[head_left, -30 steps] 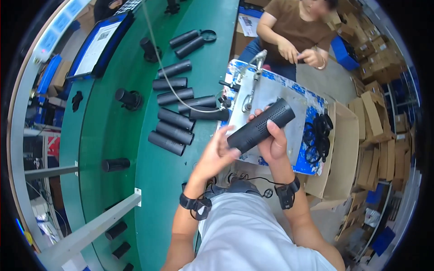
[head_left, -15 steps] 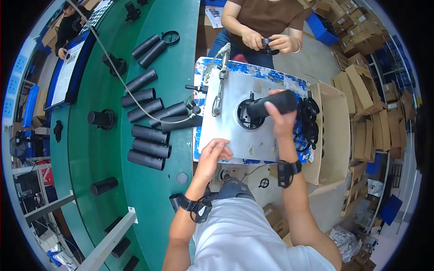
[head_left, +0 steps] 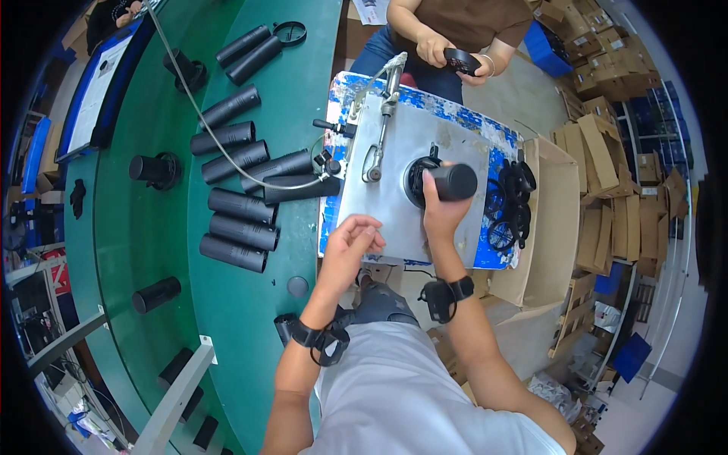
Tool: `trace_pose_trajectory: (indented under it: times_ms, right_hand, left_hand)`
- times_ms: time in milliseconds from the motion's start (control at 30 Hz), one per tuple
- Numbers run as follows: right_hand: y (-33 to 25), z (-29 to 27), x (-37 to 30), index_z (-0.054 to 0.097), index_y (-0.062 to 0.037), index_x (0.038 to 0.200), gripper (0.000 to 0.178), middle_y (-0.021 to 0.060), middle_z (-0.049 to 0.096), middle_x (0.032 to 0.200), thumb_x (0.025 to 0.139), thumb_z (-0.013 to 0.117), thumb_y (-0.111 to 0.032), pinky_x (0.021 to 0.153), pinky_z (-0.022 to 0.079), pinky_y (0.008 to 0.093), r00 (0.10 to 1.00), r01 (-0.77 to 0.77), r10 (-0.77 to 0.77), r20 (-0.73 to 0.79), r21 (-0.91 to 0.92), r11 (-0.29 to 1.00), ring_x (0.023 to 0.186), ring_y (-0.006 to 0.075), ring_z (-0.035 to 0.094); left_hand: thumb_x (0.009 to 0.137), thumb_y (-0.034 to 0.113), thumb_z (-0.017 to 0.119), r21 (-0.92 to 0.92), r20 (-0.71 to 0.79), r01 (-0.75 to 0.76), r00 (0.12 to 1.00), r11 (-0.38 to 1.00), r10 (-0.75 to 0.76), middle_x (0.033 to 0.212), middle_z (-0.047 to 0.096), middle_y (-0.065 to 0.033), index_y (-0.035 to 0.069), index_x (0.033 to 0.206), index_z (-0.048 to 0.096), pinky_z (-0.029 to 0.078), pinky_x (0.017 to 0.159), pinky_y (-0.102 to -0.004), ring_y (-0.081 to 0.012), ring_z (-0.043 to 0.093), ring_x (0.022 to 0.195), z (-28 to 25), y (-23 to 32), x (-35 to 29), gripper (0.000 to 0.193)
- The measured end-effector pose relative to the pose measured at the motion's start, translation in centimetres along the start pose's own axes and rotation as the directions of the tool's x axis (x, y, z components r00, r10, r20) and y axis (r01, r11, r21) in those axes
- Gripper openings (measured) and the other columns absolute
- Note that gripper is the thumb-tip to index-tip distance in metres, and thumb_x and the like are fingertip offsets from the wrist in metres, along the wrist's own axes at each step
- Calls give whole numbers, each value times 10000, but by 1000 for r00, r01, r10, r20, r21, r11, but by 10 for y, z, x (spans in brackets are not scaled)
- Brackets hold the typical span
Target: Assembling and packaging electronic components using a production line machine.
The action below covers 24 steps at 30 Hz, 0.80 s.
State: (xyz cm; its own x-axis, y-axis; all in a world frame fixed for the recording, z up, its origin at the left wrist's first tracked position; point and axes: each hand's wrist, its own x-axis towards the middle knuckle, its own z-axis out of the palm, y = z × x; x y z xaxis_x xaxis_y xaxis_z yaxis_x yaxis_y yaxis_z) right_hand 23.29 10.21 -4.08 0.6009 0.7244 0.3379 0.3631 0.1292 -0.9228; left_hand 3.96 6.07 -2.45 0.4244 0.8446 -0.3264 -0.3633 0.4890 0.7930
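Tilted nearer upright, the smooth black cylinder (head_left: 458, 182) is gripped by right fingers (head_left: 430, 191), left fingers (head_left: 364, 226) half-curled.

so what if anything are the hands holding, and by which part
The right hand holds a black cylinder by its side, near the end facing the camera; the left hand holds nothing visible.

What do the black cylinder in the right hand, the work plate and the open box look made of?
Cylinder: probably plastic, perhaps coated metal; matte black with a soft sheen.
Plate: likely bare metal; grey, smooth, with dull reflections.
Box: likely cardboard; matte tan, thin-walled.
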Motion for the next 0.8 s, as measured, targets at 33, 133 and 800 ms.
trace_pose_trajectory:
  times_ms: [33, 133, 800]
  right_hand:
    - [0, 0, 1, 569, -34, 1095, 392, 51, 626, 1015, 760, 771, -62, 862, 457, 279, 999, -34, 34, -37, 10, 999, 924, 134, 584]
    - [-13, -21, 30, 557, -35, 1112, 431, 63, 632, 1028, 737, 769, -46, 897, 450, 299, 887, -129, 93, 452, 50, 990, 949, 147, 588]
    - [11, -25, 41, 493, -28, 1058, 423, 117, 603, 947, 688, 692, 20, 884, 475, 365, 883, 120, -214, 417, 242, 963, 903, 201, 590]
  left_hand:
    - [966, 106, 521, 12, -10, -10, 1000, 1000, 10, 862, 648, -65, -6, 1080, 581, 489, 737, -252, -115, 601, 773, 1, 4, 3, 171]
    - [960, 105, 526, 58, -7, -65, 998, 996, 65, 845, 647, -68, -2, 1063, 586, 493, 730, -254, -114, 602, 773, -14, 20, 8, 160]
    - [880, 301, 516, 993, -119, 105, 908, 58, 402, 977, 675, -217, 60, 1040, 685, 486, 845, -482, -394, 636, 933, -98, 49, 174, 336]
